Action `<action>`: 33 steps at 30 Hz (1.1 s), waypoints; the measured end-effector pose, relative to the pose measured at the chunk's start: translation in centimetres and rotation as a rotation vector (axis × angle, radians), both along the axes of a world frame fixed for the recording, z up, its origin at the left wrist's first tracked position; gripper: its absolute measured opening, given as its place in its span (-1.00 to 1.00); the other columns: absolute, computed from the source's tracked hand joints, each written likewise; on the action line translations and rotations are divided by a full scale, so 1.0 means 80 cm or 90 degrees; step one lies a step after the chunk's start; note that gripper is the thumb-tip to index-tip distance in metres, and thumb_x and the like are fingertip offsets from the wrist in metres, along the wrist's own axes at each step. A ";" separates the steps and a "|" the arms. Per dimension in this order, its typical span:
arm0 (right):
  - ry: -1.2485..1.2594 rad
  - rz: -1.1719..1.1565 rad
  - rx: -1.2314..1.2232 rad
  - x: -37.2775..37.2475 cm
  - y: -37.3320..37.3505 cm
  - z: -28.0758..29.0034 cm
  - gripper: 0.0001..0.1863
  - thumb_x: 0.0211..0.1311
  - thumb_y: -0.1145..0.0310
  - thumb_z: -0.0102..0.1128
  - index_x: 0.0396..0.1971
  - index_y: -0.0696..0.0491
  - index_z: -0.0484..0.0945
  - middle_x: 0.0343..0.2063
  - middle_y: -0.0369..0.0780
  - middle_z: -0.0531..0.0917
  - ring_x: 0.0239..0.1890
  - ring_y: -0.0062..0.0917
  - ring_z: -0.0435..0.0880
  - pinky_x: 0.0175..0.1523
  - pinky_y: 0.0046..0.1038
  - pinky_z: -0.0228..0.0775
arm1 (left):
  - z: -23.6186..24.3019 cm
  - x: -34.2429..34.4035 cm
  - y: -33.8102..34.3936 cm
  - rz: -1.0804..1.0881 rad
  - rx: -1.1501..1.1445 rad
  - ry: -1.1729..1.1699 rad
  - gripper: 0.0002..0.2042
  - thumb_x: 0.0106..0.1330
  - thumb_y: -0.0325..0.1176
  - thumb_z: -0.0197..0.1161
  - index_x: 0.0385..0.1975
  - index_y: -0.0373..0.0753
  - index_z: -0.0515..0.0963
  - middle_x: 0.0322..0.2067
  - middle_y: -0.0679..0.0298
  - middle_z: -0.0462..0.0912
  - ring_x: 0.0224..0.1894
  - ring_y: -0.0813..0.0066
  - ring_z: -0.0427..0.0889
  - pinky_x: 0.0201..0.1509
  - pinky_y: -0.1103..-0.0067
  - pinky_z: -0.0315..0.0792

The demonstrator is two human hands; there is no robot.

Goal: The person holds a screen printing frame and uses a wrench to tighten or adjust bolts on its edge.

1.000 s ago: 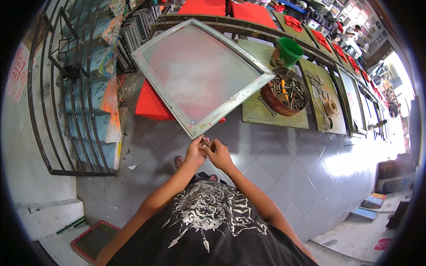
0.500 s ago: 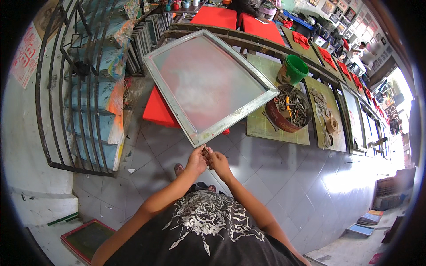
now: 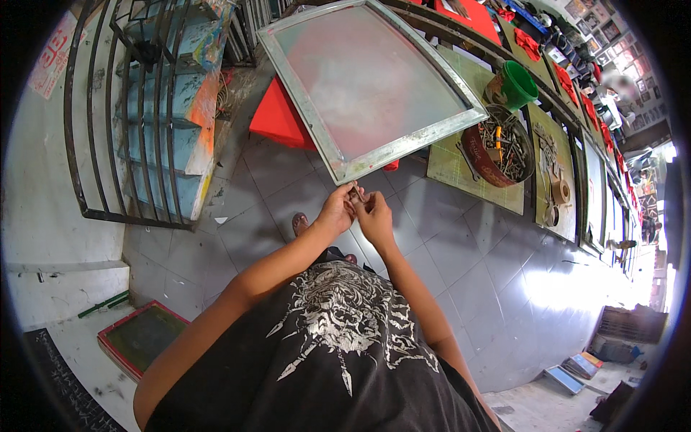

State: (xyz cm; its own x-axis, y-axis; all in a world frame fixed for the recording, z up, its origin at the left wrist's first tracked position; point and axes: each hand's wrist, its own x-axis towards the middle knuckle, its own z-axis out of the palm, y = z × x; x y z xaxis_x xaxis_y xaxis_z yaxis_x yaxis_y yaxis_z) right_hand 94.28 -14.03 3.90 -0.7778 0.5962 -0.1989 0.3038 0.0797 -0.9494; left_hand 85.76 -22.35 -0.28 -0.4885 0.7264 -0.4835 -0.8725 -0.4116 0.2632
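My left hand [image 3: 336, 211] and my right hand [image 3: 375, 219] meet just below the near corner of a large screen-printing frame [image 3: 414, 141]. Both are closed, with the fingertips pinched around a small dark piece of hardware [image 3: 355, 192]; its exact kind is too small to make out. The frame has pale metal sides and a translucent mesh stained pink and grey. It lies tilted over a red cloth-covered board [image 3: 277, 119]. Whether the fingers touch the frame's corner I cannot tell.
Right of the frame, a round red tin [image 3: 479, 160] full of bolts and a green bucket [image 3: 516, 86] stand on a greenish board [image 3: 440, 170]. Tape rolls [image 3: 560, 191] lie farther right. A black metal railing [image 3: 128, 216] fronts blue steps at left. A red-edged screen [image 3: 119, 327] leans lower left.
The view has shifted, so the frame and table sit higher and farther right in the picture. My hands stay together near the frame's corner, the right hand's fingers slightly repositioned on the small piece.
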 end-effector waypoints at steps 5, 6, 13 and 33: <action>-0.005 0.072 0.302 0.006 -0.005 0.018 -0.72 0.29 0.27 0.06 -0.49 0.20 0.43 -0.58 0.05 0.54 -0.57 -0.06 0.49 -0.43 -0.24 0.34 | 0.001 0.001 0.007 0.044 -0.028 -0.001 -0.88 0.31 -0.32 0.10 -0.32 -0.22 0.51 -0.36 0.26 0.57 -0.23 0.43 0.56 -0.06 0.52 0.46; -0.012 0.072 0.252 0.004 -0.004 0.020 -0.71 0.30 0.28 0.04 -0.50 0.20 0.42 -0.60 0.03 0.54 -0.58 -0.10 0.50 -0.44 -0.25 0.34 | 0.001 0.001 0.007 0.038 -0.025 0.007 -0.88 0.31 -0.32 0.11 -0.33 -0.22 0.51 -0.36 0.26 0.57 -0.24 0.44 0.56 -0.08 0.52 0.47; -0.002 0.035 -0.081 0.001 0.005 0.002 -0.69 0.33 0.23 0.02 -0.46 0.19 0.44 -0.65 -0.03 0.52 -0.58 -0.23 0.54 -0.44 -0.24 0.34 | 0.004 -0.002 0.002 -0.009 -0.007 -0.021 -0.89 0.30 -0.31 0.11 -0.33 -0.16 0.52 -0.34 0.27 0.59 -0.26 0.51 0.57 -0.18 0.55 0.51; -0.032 0.092 0.333 0.009 0.001 0.011 -0.70 0.32 0.23 0.00 -0.48 0.16 0.40 -0.59 -0.10 0.56 -0.56 -0.23 0.57 -0.45 -0.24 0.38 | -0.003 0.000 0.006 0.046 -0.016 -0.022 -0.89 0.31 -0.31 0.11 -0.30 -0.17 0.51 -0.36 0.27 0.57 -0.27 0.42 0.55 -0.11 0.51 0.49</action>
State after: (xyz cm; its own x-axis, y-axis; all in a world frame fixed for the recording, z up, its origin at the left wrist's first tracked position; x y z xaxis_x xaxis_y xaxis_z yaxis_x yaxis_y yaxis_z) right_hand 94.97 -13.96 4.75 -0.8561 0.5136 0.0574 0.2985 0.5820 -0.7564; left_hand 85.75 -21.85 -0.51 -0.5220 0.6774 -0.5183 -0.8495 -0.4679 0.2439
